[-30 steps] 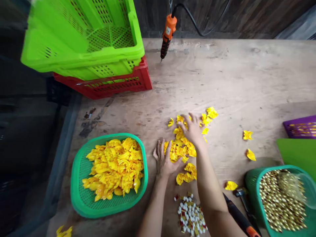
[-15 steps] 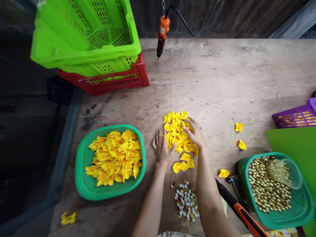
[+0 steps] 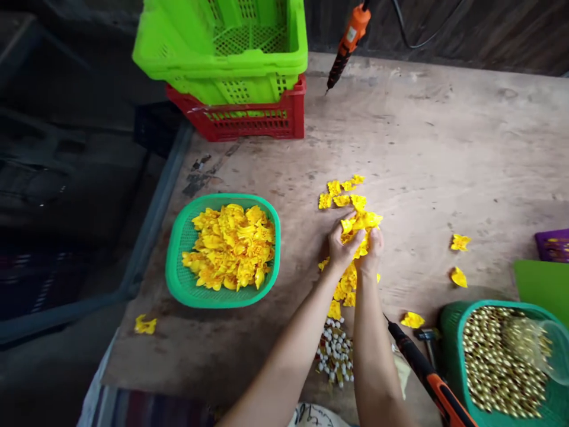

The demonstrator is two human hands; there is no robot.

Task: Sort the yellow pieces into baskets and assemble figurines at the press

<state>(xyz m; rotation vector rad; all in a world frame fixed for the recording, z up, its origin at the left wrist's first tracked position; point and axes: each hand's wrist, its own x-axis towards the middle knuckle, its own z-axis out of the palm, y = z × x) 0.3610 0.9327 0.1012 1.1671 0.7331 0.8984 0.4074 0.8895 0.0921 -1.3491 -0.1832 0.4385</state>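
Note:
My left hand point(image 3: 341, 248) and my right hand point(image 3: 371, 254) are cupped together around a heap of yellow plastic flower pieces point(image 3: 365, 220), above the wooden table. The fingers curl inward, and some pieces stick out over the fingertips. More yellow flower pieces point(image 3: 345, 287) lie beneath and between my forearms, partly hidden. Several loose yellow pieces point(image 3: 333, 188) rest just beyond the hands. Near my right forearm is a pile of small white-headed parts point(image 3: 336, 350), partly covered by the arm. To the left stands a green basket point(image 3: 172, 279) with many yellow flower pieces in it.
A light green crate point(image 3: 222, 65) sits in a red crate point(image 3: 296, 112) at the back. An orange electric screwdriver point(image 3: 349, 44) hangs nearby; another screwdriver point(image 3: 429, 376) lies beside a hammer point(image 3: 425, 335). At right, a green basket point(image 3: 451, 332) holds gold beads, near a purple basket point(image 3: 553, 246).
My hands have come together, from lying spread on both sides of the yellow pile to gathering part of it between them. The view has shifted, so the crates and left basket appear further right.

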